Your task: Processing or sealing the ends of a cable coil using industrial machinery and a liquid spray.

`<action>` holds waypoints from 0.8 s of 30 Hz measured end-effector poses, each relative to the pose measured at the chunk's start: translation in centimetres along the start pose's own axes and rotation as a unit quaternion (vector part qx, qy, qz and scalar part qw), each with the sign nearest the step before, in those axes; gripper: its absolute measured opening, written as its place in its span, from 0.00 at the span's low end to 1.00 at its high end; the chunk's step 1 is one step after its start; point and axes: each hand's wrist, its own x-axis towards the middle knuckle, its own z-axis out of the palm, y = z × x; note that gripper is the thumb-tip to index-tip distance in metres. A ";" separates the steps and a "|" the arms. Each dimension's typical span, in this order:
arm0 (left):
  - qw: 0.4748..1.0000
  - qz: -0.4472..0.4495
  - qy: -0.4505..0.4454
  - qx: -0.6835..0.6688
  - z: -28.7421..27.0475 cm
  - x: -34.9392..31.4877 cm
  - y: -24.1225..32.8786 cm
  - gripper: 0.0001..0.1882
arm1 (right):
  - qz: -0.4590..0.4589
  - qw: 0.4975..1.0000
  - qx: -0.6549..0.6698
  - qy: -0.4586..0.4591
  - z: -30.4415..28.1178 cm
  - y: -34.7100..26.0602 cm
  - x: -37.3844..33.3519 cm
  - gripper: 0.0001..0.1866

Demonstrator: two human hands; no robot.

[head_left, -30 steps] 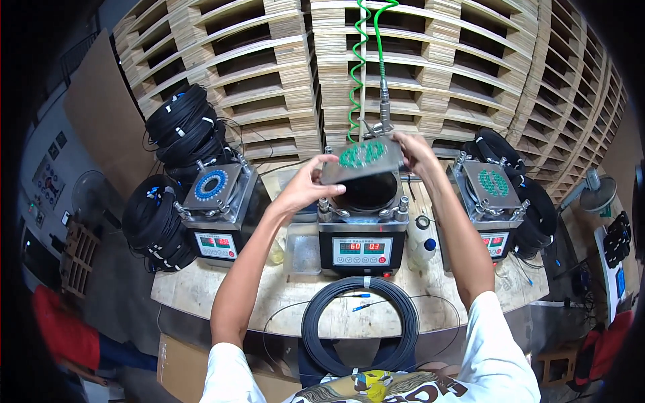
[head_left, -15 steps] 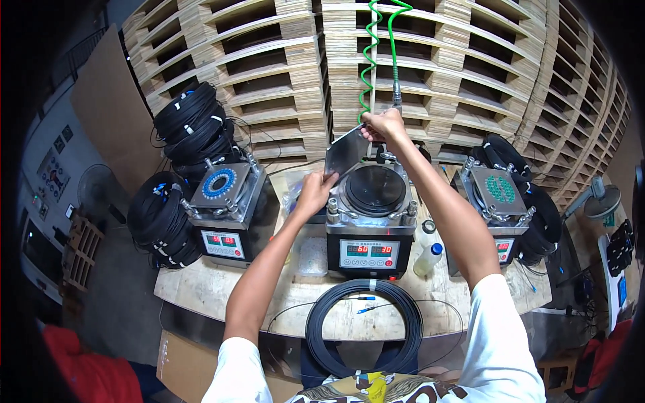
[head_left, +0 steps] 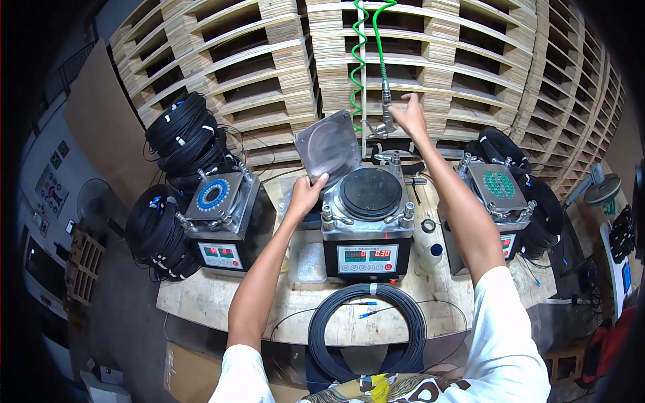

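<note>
My left hand point(head_left: 306, 196) grips the lower edge of a square grey metal plate point(head_left: 328, 148), thumb on its face. The plate is tilted up behind and left of the middle polishing machine point(head_left: 368, 254). This machine has a round black disc point(head_left: 371, 192) on top, uncovered, with clamp posts at the corners. My right hand point(head_left: 410, 117) is raised, fingers apart, right beside a metal air blow gun point(head_left: 385, 121) hanging from a green coiled hose point(head_left: 358, 60). Whether the fingertips touch the gun I cannot tell.
Similar machines stand left point(head_left: 220, 221) and right point(head_left: 498, 195), carrying plates ringed with blue and green connectors. A black cable coil point(head_left: 317, 329) lies at the front edge. A blue-capped bottle point(head_left: 428, 256) and clear tray point(head_left: 309, 262) flank the middle machine. Stacked wooden pallets point(head_left: 282, 50) rise behind.
My right hand has let go of the plate and moved to the right, beside the air gun. The plate, now in my left hand alone, has turned its broad face toward me.
</note>
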 end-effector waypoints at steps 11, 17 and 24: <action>0.995 -0.098 -0.013 0.000 1.3 -0.5 0.6 0.21 | -0.006 0.939 0.172 -0.299 -1.6 0.1 0.2 0.13; 0.948 -0.196 0.089 -0.235 3.2 -1.6 2.7 0.15 | 0.085 0.873 0.372 -0.305 -8.5 -7.0 -8.2 0.11; 0.944 -0.194 0.180 -0.196 4.3 -1.0 2.8 0.15 | 0.119 0.892 0.398 -0.180 -9.4 -8.8 -18.6 0.10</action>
